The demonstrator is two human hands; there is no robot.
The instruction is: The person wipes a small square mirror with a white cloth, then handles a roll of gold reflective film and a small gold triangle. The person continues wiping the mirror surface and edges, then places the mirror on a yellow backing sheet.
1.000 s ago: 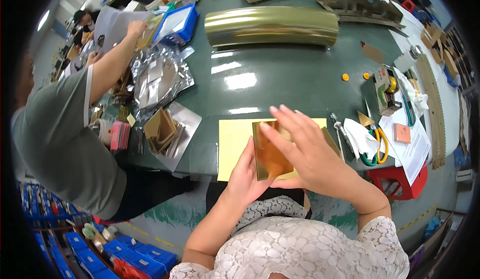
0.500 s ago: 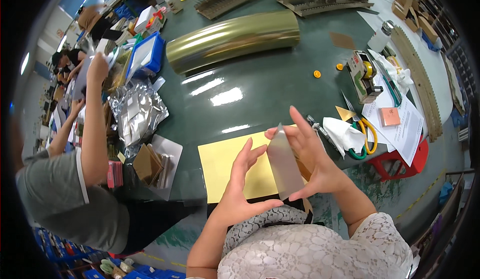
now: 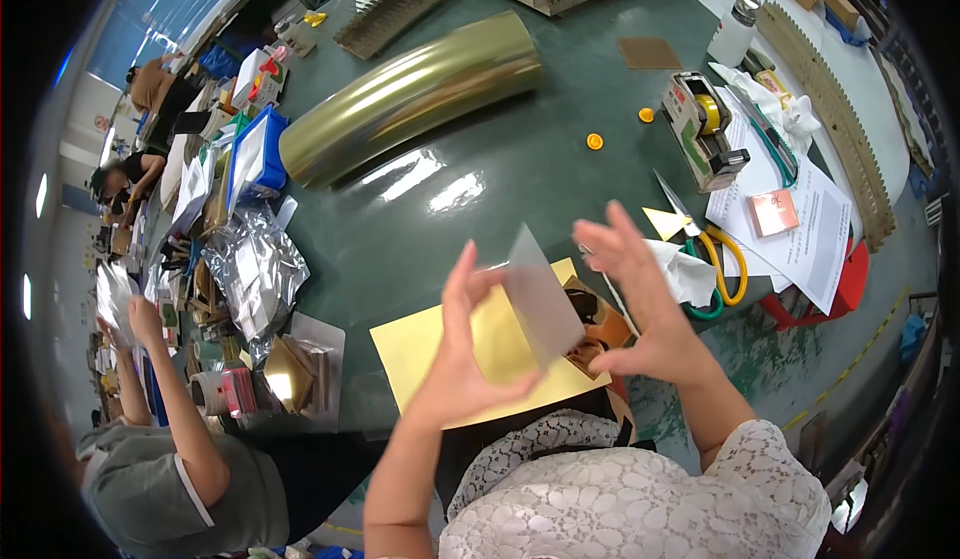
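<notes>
My left hand is curved round a small translucent greyish sheet, with fingertips at its upper edge and thumb by its lower corner. On the other side is my right hand, fingers raised and thumb stretched towards me. Between that thumb and those fingers a glossy bronze sheet, mirror-like and partly covered, appears held by its edges. The two pieces are tilted and close together. Below them, a pale yellow sheet lies on the dark green table.
Beyond lies a big shiny gold-green roll. Scissors, a tape dispenser, papers and a pink block are on the right. Crumpled plastic bags and brown plates lie left, beside a co-worker in grey.
My hands have moved apart a little, and more of the glossy bronze sheet shows. The view has turned slightly. The co-worker's raised arm has come down.
</notes>
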